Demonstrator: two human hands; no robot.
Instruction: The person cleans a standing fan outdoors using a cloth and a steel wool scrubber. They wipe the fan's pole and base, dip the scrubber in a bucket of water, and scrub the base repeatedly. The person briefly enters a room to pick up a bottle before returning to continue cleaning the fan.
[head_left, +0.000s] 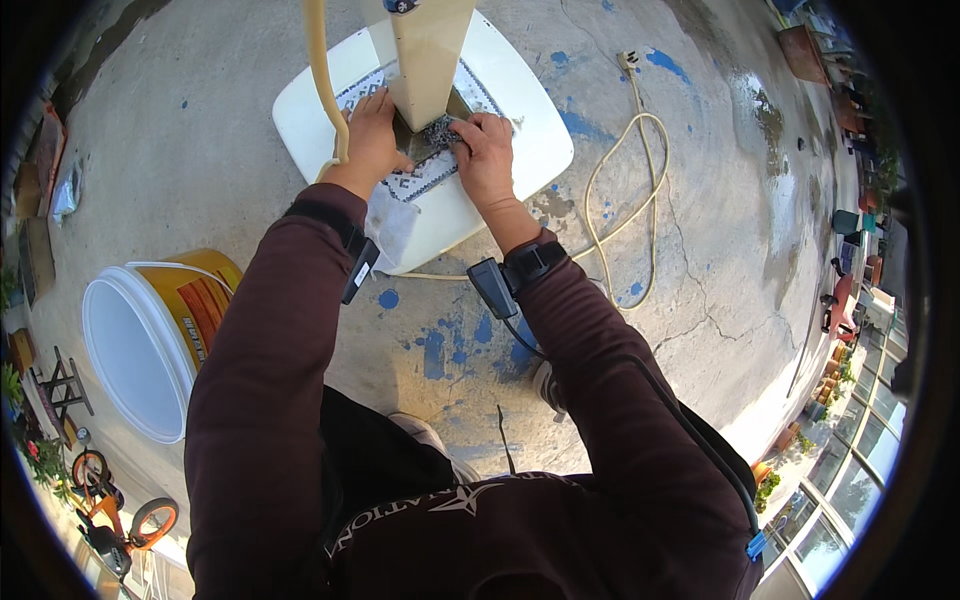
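Observation:
A white plastic base (536, 142) with rounded corners rests on the concrete, and a cream post (427, 67) rises from its middle. Around the post's foot runs a patterned square panel (420, 180). My right hand (484, 146) pinches a grey scouring pad of curly mesh (441, 133) against the foot of the post. My left hand (369, 139) lies on the panel at the post's left side, thumb spread; its palm side is hidden. A cream hose or thick cord (324, 82) passes over that wrist. A thin whitish cloth or sheet (394, 225) lies on the base's near edge.
A yellow bucket with a white lid or bottom (139, 352) stands at left. At right a cream power cord (652, 195) with a plug (628, 58) loops on the paint-spotted concrete. Flower pots (787, 435) line the right edge; an orange-wheeled small bike (112, 517) is lower left.

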